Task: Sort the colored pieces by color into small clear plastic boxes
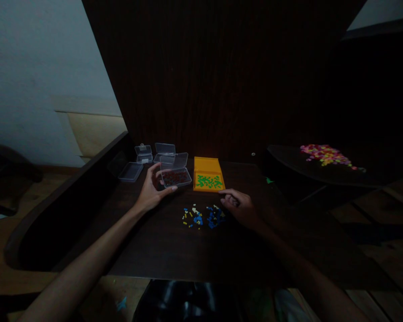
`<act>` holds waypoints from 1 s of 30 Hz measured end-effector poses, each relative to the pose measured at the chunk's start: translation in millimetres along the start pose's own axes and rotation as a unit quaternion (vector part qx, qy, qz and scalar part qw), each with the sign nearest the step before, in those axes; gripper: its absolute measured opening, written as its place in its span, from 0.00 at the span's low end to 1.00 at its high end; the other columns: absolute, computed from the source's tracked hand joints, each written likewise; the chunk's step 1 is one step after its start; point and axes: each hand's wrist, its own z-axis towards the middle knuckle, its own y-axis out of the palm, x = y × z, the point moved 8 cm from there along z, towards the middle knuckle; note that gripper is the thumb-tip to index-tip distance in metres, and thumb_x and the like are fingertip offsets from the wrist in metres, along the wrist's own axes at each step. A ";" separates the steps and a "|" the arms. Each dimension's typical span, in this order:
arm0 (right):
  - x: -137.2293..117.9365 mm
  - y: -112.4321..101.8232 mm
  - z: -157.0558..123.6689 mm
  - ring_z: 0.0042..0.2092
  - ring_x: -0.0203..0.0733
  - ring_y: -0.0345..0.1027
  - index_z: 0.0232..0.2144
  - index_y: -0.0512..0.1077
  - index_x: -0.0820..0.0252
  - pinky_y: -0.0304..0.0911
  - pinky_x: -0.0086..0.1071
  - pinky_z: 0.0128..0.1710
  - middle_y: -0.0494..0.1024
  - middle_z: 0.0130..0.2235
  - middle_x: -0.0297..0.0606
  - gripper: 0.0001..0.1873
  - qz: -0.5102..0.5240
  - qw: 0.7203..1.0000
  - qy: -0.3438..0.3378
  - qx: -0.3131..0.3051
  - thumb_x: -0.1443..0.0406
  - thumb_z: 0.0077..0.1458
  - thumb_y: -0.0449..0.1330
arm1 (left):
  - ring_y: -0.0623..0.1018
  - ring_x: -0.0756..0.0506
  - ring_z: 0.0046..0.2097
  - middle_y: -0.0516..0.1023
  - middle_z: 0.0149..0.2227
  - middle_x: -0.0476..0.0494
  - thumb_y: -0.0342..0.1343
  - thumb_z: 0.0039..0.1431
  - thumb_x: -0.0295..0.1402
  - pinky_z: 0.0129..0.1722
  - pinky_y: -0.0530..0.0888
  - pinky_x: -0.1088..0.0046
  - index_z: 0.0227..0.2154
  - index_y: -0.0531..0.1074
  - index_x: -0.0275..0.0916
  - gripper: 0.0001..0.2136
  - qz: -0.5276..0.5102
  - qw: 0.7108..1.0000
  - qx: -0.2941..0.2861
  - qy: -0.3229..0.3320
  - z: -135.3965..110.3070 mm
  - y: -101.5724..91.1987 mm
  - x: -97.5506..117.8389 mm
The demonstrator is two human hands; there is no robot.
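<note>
Clear plastic box (184, 183) grasped in our left hand (152, 190), right hand (239, 205) with index extended at the yellow case (207, 165), any hold unclear: we should keep both level.

Desk (147, 257): dk brown. Far L corner: small clear box (144, 157), bigger clear box (164, 157), both lids up; shallow clear tray (131, 172) just beside, nearer L edge. Mid far edge: open yellow box (207, 166) w/ green bits (208, 181). Approx. ctr, twd near edge: loose pcs (198, 220), blue/yellow/whitish, 2 clusters.
</note>
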 end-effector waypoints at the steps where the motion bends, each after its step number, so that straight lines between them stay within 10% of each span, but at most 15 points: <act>1: 1.0 -0.1 0.0 0.25 0.33 0.62 0.40 0.75 0.61 0.60 0.27 0.25 0.70 0.25 0.32 0.12 0.003 1.000 0.004 0.002 0.61 0.57 0.58 | 0.74 0.37 0.54 0.70 0.55 0.34 0.71 0.39 0.34 0.55 0.68 0.48 0.57 0.54 0.44 0.42 0.005 1.000 -0.003 -0.008 0.7 -0.3 -2.6; 15: -4.6 -2.9 0.7 0.24 0.35 0.62 0.34 0.78 0.60 0.58 0.28 0.24 0.70 0.22 0.32 0.11 -0.015 1.000 -0.009 0.017 0.61 0.55 0.58 | 0.76 0.36 0.53 0.73 0.54 0.33 0.72 0.37 0.37 0.56 0.70 0.47 0.52 0.64 0.39 0.37 0.104 0.992 -0.045 -0.058 7.2 -6.1 -35.2; 30: -11.2 -1.6 3.2 0.23 0.35 0.63 0.32 0.78 0.61 0.60 0.28 0.24 0.76 0.26 0.37 0.11 -0.029 0.998 -0.050 0.017 0.65 0.55 0.55 | 0.70 0.35 0.59 0.65 0.60 0.34 0.67 0.45 0.42 0.58 0.69 0.54 0.62 0.55 0.40 0.42 0.330 0.940 -0.054 0.075 2.5 -10.8 -1.0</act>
